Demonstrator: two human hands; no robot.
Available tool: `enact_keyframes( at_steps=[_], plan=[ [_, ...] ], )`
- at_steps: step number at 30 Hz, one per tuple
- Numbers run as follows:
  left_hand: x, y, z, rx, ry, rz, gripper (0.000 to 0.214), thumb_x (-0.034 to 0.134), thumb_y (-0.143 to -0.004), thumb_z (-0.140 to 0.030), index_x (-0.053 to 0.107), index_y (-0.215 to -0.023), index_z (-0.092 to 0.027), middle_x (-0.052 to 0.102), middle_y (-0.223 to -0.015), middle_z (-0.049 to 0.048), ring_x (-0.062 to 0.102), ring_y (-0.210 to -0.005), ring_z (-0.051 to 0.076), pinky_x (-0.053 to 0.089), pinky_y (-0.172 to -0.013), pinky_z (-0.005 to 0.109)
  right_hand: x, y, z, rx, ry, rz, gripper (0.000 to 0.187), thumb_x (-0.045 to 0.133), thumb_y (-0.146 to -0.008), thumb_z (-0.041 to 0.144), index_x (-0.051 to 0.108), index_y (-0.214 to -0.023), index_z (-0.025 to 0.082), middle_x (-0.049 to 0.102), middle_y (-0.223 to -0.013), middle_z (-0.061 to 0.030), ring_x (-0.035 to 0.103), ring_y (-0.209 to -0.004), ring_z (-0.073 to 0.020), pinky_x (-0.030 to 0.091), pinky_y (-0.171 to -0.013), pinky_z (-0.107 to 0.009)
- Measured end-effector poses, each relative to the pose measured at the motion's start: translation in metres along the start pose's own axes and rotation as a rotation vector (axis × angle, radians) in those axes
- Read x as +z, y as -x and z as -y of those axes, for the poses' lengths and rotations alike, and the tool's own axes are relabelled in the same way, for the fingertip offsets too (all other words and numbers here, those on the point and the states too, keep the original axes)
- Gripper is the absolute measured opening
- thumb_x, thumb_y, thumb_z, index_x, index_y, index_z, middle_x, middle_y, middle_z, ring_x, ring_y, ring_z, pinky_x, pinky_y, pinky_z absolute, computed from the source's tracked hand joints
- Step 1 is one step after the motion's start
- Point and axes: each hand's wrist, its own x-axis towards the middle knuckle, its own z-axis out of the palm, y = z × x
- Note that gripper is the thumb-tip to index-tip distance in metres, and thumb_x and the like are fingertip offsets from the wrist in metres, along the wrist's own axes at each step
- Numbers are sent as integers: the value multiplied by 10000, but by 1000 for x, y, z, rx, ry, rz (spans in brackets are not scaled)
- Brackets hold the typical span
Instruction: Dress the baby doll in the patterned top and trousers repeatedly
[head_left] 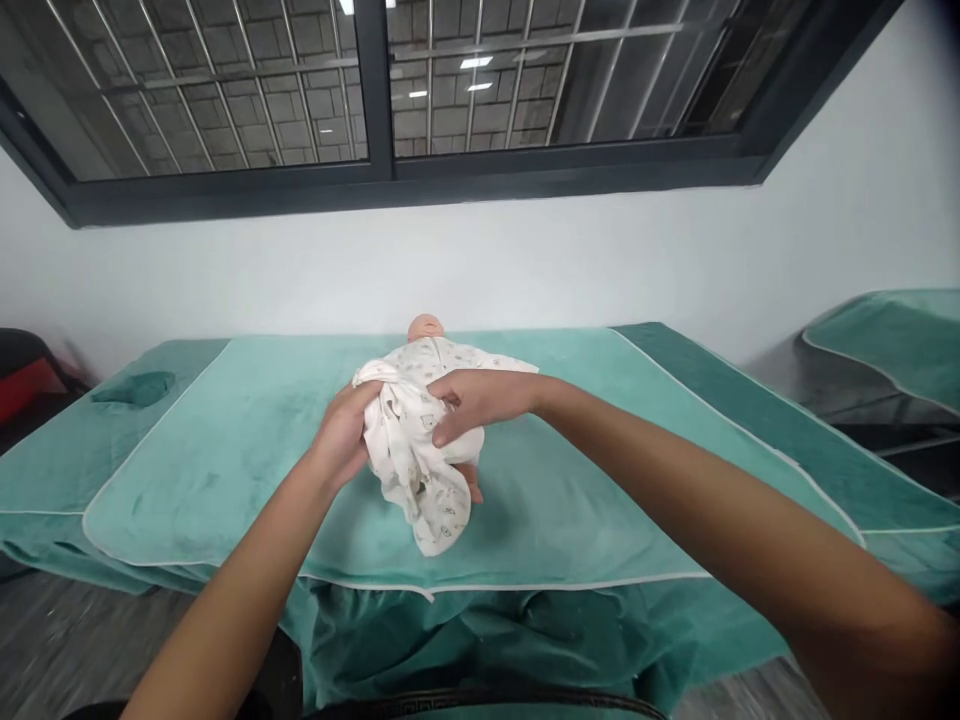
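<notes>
A baby doll lies on its back on the green bed, its head toward the wall. It wears a white top with small prints. Over its lower body hangs a bunched white printed baby garment, its loose end drooping toward the near side. My left hand is closed on the gathered cloth at the garment's left. From the right, my right hand grips a fold of the same cloth between thumb and fingers. One bare doll foot shows beneath the fabric; the other leg is hidden.
The green bed cover has white piping and hangs over the near edge. A face hole is at the bed's left end. Behind stands a white wall under a barred window. Another green-covered bed is at right.
</notes>
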Motion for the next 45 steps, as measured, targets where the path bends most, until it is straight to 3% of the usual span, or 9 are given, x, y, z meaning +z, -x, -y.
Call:
enact_keyframes(
  at_steps=[9,12,17,24,27,31,37,40,45],
  plan=[
    [-15,15,27,-303,-214,452,565,863,-704,-475,723,-1131,-132,772,-997,148,740,-890,325,589,-750,394,20,-18,-23,-93,-515,-614,355,741,-812,508,661,-923,180,657,-851,1,612,-776,-156,487,-692,-273],
    [-16,13,29,-270,-260,403,519,864,-716,-403,729,-1136,-130,765,-1076,152,727,-985,336,585,-831,410,30,-13,-45,-52,-654,-545,419,723,-819,568,669,-955,176,692,-872,-21,643,-792,-170,506,-693,-277],
    [-17,-1,47,-142,-180,127,559,867,-702,-403,724,-1153,-106,759,-1115,159,712,-1052,345,563,-907,416,40,3,-78,134,-481,-47,437,894,-654,448,749,-959,170,753,-947,-39,695,-925,-234,543,-817,-331],
    [-29,-6,55,-327,-321,360,579,879,-691,-407,731,-1180,-136,767,-1098,126,705,-1051,330,553,-897,395,37,7,-88,-43,-824,-546,431,786,-789,539,748,-1018,176,772,-1001,-74,716,-980,-249,549,-892,-361],
    [-27,-3,61,-381,-399,449,570,909,-654,-349,740,-1161,-150,772,-1082,108,696,-1072,332,548,-917,402,46,6,-95,-55,-970,-514,506,770,-794,572,728,-1106,176,770,-1044,-102,709,-1050,-280,558,-927,-396],
    [-21,11,83,-367,-181,237,611,862,-726,-382,672,-1260,-156,753,-1149,139,709,-1053,326,547,-923,416,75,23,-115,20,-1042,-513,614,741,-782,654,711,-1156,168,769,-1060,-129,715,-1044,-291,569,-937,-422],
    [-19,38,106,-527,-36,146,473,802,-776,-358,679,-1186,-154,750,-1131,147,710,-1041,328,544,-916,415,138,73,-135,188,-919,-92,554,876,-696,462,732,-1151,180,756,-1109,-91,703,-1055,-284,541,-974,-427],
    [-17,37,117,-568,-150,153,405,751,-798,-350,681,-1155,-174,744,-1126,128,698,-1050,317,534,-919,411,163,81,-136,267,-875,-316,447,766,-806,523,742,-1105,192,756,-1096,-77,694,-1057,-297,526,-985,-453],
    [-6,24,130,-304,-750,204,295,670,-838,-378,658,-1083,-213,724,-1114,84,654,-1080,302,487,-934,411,184,81,-153,335,-666,-761,447,697,-848,515,715,-1175,212,747,-1149,-85,661,-1123,-345,498,-1025,-511]
  ],
)
